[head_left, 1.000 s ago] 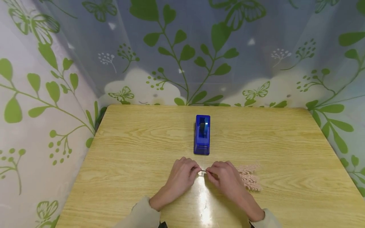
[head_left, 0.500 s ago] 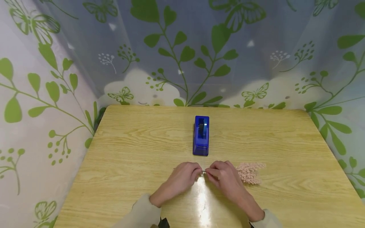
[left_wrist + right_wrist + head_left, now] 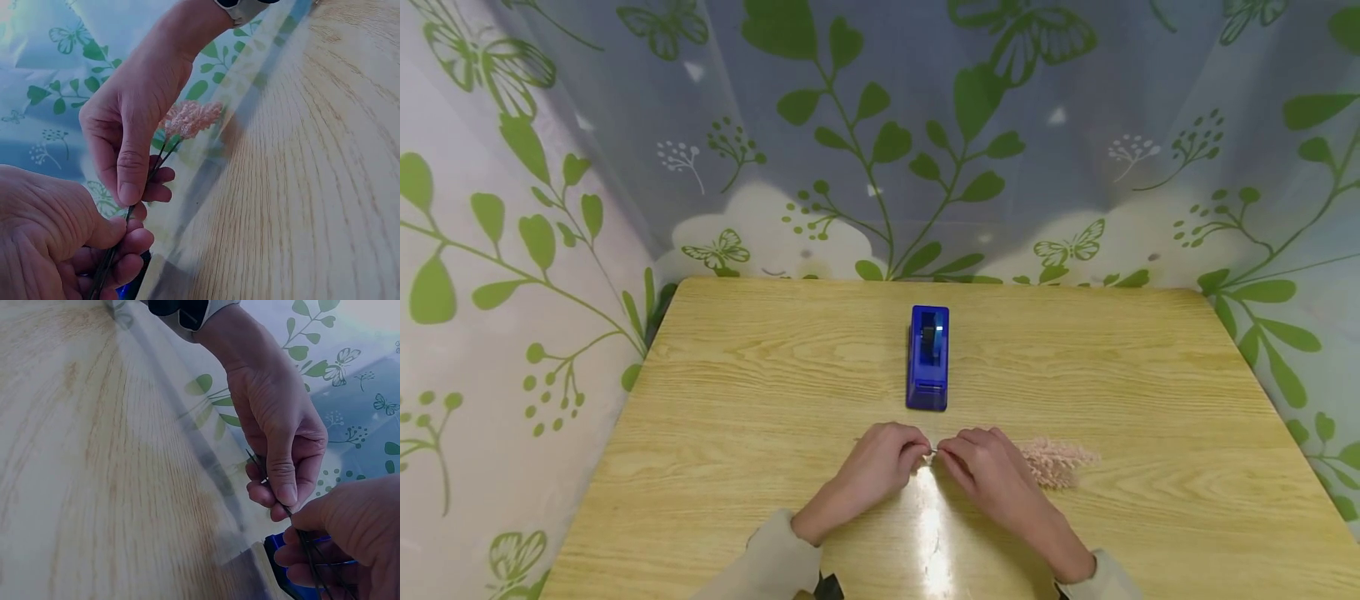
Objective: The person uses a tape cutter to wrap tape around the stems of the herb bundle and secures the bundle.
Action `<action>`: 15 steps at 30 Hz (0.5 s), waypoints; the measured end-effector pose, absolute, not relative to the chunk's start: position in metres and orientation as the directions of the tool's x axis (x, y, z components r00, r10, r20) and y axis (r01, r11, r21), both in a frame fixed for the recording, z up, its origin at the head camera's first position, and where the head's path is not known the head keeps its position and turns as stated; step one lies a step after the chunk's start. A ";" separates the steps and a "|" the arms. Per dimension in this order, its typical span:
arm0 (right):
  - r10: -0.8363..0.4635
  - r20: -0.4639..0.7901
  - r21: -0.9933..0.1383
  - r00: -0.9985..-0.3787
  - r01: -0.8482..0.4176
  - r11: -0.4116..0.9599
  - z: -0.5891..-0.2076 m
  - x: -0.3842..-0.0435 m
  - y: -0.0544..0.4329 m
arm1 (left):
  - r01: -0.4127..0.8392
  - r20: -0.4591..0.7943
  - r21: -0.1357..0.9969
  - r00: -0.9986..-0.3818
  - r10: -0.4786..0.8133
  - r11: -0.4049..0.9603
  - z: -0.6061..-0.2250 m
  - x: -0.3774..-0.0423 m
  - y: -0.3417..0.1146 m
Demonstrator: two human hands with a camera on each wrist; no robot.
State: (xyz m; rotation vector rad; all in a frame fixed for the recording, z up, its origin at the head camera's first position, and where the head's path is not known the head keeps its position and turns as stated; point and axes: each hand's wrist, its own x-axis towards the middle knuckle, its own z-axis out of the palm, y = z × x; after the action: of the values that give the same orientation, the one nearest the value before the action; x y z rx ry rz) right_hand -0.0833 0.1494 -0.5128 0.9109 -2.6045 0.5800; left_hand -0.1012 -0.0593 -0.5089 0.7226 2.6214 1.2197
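Head view: pink flowers [image 3: 1054,462] now bunched tighter.

In view are 1 surface [image 3: 737,358], 1 blue dispenser [image 3: 927,377], 1 pink bunch [image 3: 1056,462], 2 sleeves [image 3: 775,558], and 2 hands, being 1 left hand [image 3: 880,462] and 1 right hand [image 3: 996,479]. At least 2 stems [image 3: 170,152] can be told apart in the left wrist view, while the flower heads [image 3: 194,119] overlap too much to count. The head view shows at least 7 printed butterflies [image 3: 718,249].
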 end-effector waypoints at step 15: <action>-0.468 0.407 -0.228 -0.784 -0.584 0.779 -0.511 -0.075 0.146 | 0.440 0.154 0.657 -0.873 0.463 0.611 -0.508 -0.096 -0.059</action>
State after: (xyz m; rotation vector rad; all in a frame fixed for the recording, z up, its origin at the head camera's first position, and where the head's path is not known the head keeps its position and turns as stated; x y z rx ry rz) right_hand -0.0749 0.1456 -0.5107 0.8068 -2.6433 0.4941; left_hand -0.0962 -0.0587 -0.5082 0.7828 2.7918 1.1258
